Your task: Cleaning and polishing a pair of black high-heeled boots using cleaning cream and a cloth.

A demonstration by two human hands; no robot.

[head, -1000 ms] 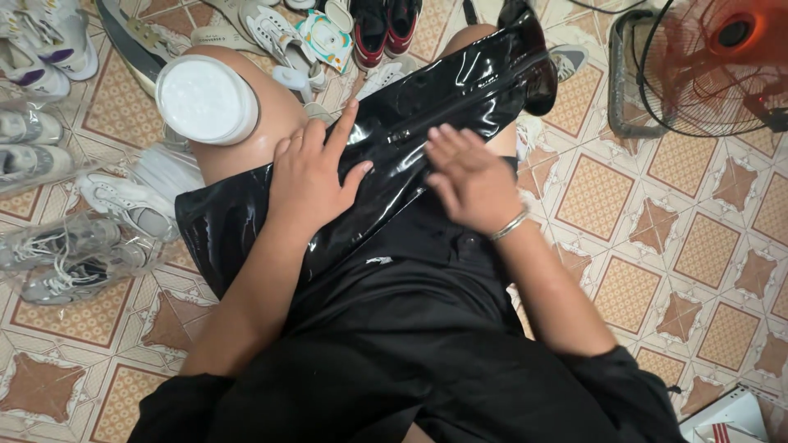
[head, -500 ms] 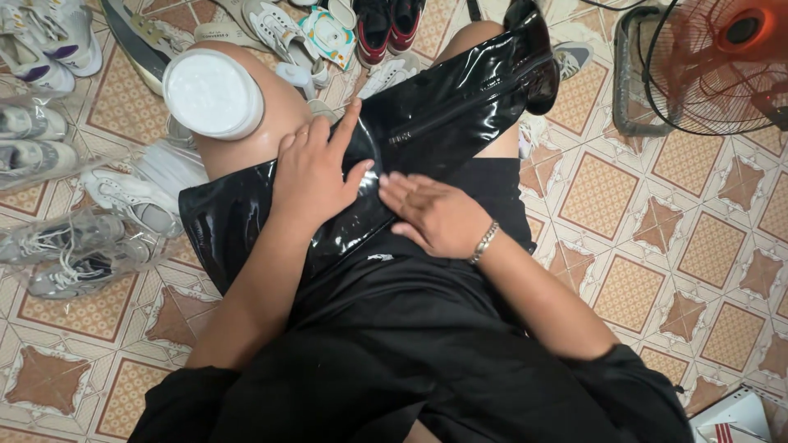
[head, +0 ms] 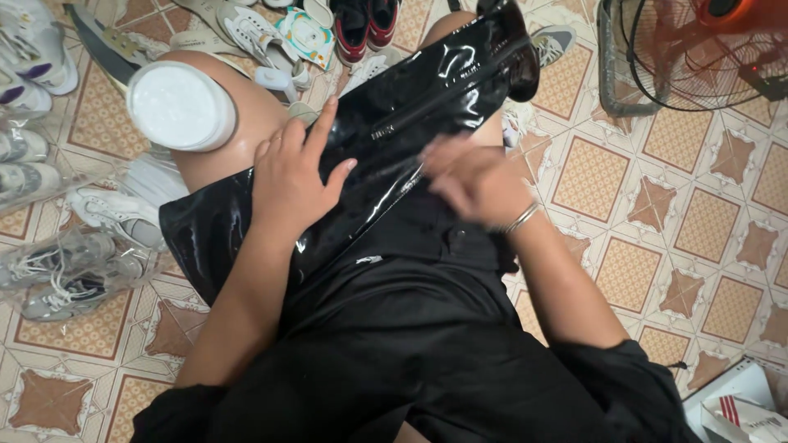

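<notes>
A long, glossy black boot (head: 386, 148) lies slantwise across the person's lap, its foot end up by the far knee and its wide open top hanging over the near thigh toward the shoes on the floor. The left hand (head: 291, 176) lies flat on the boot's shaft, fingers spread and relaxed, the forefinger pointing up along the leather; it presses down rather than grasps, and sits in much the same spot as half a second ago. The right hand (head: 476, 180) rests on the boot's lower edge where it meets the black shorts (head: 394, 271). It is blurred with motion, so whether its fingers pinch the leather or only brush it cannot be told. Half a second ago this hand lay nearer the left one, at the middle of the shaft; now it has slid outward, well apart from it. A silver bracelet (head: 522, 217) circles its wrist.

A round white lid (head: 180, 105) stands on the left knee, just beside the left hand. Pale trainers (head: 74, 246), some in clear wrap, lie on the patterned tile floor (head: 657, 205) to the left, and a red-and-black pair (head: 367, 25) sits beyond the knees. A wire fan (head: 698, 57) stands at the upper right
</notes>
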